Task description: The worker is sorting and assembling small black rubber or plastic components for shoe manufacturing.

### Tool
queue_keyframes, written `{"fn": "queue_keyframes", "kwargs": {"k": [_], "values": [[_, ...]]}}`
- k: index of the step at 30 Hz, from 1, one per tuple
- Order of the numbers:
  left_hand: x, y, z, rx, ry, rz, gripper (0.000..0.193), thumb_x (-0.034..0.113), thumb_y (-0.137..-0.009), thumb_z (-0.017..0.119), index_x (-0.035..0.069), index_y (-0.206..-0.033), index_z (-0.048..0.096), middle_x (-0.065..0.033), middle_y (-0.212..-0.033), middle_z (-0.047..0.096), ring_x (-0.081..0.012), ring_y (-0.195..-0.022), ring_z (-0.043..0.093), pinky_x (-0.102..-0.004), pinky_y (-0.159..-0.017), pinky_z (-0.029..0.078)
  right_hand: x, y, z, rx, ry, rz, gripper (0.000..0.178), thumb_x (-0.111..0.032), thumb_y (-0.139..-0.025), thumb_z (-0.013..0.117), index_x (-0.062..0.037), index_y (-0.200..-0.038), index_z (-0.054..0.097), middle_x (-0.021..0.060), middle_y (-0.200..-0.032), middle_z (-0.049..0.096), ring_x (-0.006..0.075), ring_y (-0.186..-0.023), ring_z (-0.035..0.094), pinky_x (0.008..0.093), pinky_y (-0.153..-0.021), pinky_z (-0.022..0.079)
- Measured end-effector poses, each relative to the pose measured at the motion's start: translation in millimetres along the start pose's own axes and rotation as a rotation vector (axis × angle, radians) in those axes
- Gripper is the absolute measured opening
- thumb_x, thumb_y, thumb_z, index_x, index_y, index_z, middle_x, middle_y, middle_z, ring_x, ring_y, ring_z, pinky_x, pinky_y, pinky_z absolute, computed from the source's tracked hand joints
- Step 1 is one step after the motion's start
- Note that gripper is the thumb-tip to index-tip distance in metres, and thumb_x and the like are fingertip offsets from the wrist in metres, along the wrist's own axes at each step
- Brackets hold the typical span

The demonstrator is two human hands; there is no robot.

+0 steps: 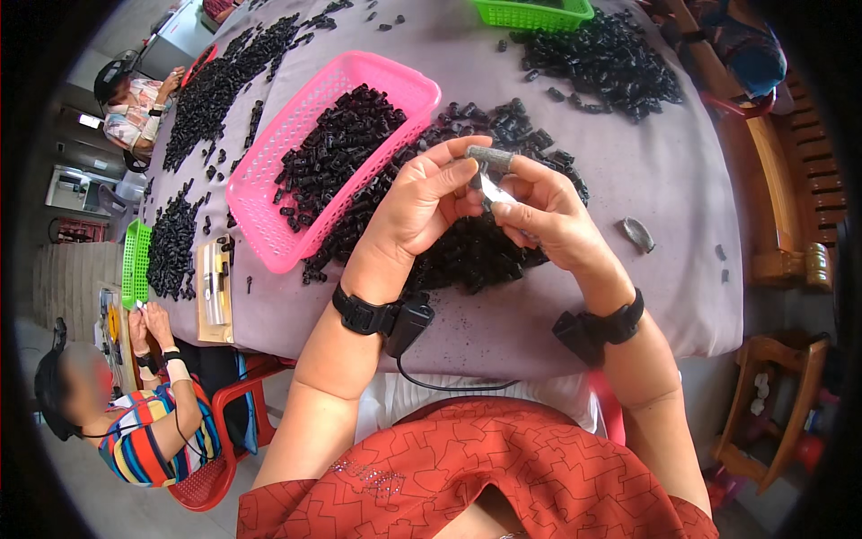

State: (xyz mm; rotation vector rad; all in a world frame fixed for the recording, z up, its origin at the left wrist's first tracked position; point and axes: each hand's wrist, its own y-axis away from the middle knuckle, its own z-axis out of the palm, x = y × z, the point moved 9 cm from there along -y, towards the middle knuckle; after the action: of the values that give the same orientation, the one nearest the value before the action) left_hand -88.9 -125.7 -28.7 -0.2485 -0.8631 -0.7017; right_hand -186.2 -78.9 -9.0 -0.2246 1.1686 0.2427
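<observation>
Above the front of the table, my left hand (424,198) is closed, pinching a small black plastic part mostly hidden by the fingers. Close against it, my right hand (555,211) is closed around a small blade (491,190), its silvery surface showing between the two hands. A grey, textured sleeve (490,159) seems to cover the tip of my right index finger, touching the left fingertips. Below and behind both hands spreads a heap of small black plastic parts (476,251). More black parts (337,135) fill much of a pink plastic basket (364,184) to the left.
Another black heap (606,67) lies at the far right beside a green basket (534,13). A grey curved piece (638,235) rests on the cloth-covered table (682,296). Two people (148,413) work along the left side, near a second green basket (136,265).
</observation>
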Motion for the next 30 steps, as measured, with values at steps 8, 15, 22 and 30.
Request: {"fn": "queue_keyframes", "kwargs": {"k": [8,15,22,30], "values": [[-8,-1,5,-0.051,0.094,-0.052,0.043,0.014,-0.092,0.062,0.001,-0.131,0.049,-0.0049,-0.095,0.066,-0.0087,-0.068,0.064,-0.0219,-0.063,0.056,3,-2,-7,0.049,-0.03,0.033,0.039,-0.012,-0.09,0.063,-0.0007,-0.126,0.053,-0.0027,-0.079,0.058,0.0012,-0.058,0.046,0.0151,-0.046,0.033],[-7,-1,4,-0.082,0.166,-0.055,0.046,0.014,-0.091,0.063,0.0,-0.132,0.047,-0.0045,-0.096,0.066,-0.0085,-0.071,0.065,-0.021,-0.063,0.056,-1,1,5,-0.041,-0.058,0.019,0.046,-0.012,-0.089,0.064,0.0001,-0.13,0.047,-0.001,-0.081,0.059,0.002,-0.058,0.047,0.0153,-0.046,0.034],[-12,-2,5,-0.092,0.168,-0.08,0.047,0.013,-0.091,0.063,0.0,-0.133,0.046,-0.0051,-0.097,0.066,-0.0088,-0.07,0.064,-0.0221,-0.066,0.056,1,0,5,-0.057,-0.056,0.023,0.047,-0.012,-0.089,0.065,0.0011,-0.13,0.047,-0.0007,-0.081,0.059,0.0019,-0.058,0.046,0.0157,-0.046,0.034],[-14,-1,8,-0.102,0.15,-0.091,0.048,0.011,-0.091,0.063,-0.001,-0.133,0.045,-0.0061,-0.096,0.066,-0.0101,-0.069,0.064,-0.0217,-0.064,0.056,3,-2,-6,-0.02,-0.064,0.026,0.031,-0.012,-0.092,0.06,0.0013,-0.12,0.057,0.0021,-0.087,0.065,0.0009,-0.058,0.046,0.0149,-0.045,0.034]]}}
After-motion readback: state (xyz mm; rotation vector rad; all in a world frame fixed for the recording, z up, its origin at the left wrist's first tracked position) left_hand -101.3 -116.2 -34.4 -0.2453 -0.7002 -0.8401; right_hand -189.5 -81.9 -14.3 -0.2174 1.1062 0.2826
